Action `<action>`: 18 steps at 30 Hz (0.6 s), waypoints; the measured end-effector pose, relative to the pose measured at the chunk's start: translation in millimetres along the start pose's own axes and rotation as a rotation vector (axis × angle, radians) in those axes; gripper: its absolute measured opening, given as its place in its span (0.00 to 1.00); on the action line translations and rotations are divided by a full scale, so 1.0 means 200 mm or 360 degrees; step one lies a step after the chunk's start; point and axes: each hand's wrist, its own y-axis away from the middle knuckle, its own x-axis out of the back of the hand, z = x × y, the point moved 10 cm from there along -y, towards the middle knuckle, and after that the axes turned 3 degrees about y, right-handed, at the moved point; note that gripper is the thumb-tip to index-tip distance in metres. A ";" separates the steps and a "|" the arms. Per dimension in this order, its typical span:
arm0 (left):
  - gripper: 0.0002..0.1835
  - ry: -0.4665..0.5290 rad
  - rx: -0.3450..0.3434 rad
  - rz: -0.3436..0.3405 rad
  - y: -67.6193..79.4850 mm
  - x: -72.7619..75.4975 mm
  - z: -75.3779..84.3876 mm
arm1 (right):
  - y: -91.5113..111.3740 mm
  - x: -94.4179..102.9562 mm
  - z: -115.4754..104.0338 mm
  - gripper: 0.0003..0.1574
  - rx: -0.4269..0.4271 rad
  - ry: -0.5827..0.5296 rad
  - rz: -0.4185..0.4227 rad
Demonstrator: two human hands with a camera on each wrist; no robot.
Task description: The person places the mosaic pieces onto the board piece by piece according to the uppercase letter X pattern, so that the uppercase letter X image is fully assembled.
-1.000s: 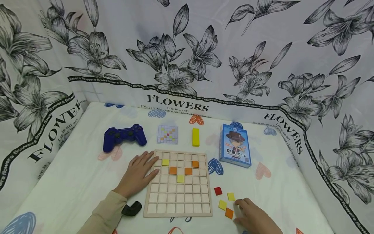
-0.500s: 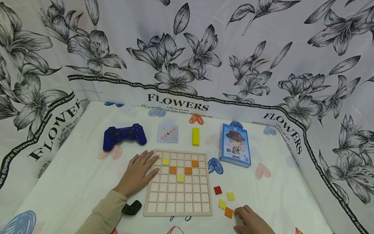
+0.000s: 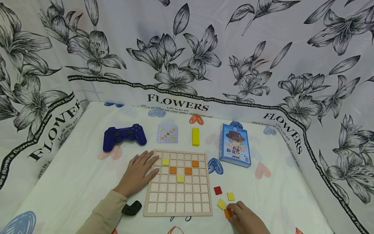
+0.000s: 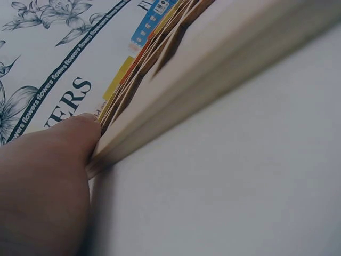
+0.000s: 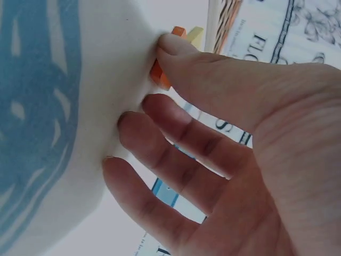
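Head: your left hand (image 3: 138, 174), fingers extended, rests on the gridded wooden board (image 3: 180, 207), presumably steadying it; your right hand (image 3: 246, 217) pinches an orange tile (image 3: 228, 213) right of it. Left wrist: you touch the board's edge. Right wrist: tile tipped, likely easing grip.

Left hand (image 4: 45, 186) right against the pale, ridged wooden board (image 4: 202, 85); yellow oblong block (image 4: 118, 80), blue printed box (image 4: 152, 26) beyond!

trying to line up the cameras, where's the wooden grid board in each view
Head: board at lower centre, left hand at its left edge.
Left wrist: board slants from mid-left to top right.
Right wrist: sliver of board at top, right of centre.
Shared landmark: FLOWERS lettering, partial in both wrist views.
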 end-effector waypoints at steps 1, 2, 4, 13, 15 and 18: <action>0.31 0.0000 0.0000 -0.0002 0.00 0.00 0.00 | 0.00 0.01 -0.01 0.18 0.0019 0.0008 0.0012; 0.32 0.0001 0.0000 -0.0004 0.00 0.00 0.00 | 0.00 0.01 -0.01 0.17 0.0031 0.0022 0.0022; 0.31 0.0003 0.0001 -0.0007 0.00 0.00 0.00 | 0.00 0.02 -0.02 0.17 0.0037 0.0038 0.0035; 0.31 0.0007 -0.0001 0.0000 0.00 0.00 0.00 | -0.10 0.14 -0.17 0.17 0.0157 0.0148 0.0158; 0.31 0.0008 -0.0005 0.0002 0.00 0.00 0.00 | -0.15 0.18 -0.25 0.16 0.0266 0.0162 0.0222; 0.31 0.0009 -0.0013 0.0020 0.00 0.00 0.00 | -0.24 0.22 -0.40 0.16 0.0473 0.0208 0.0319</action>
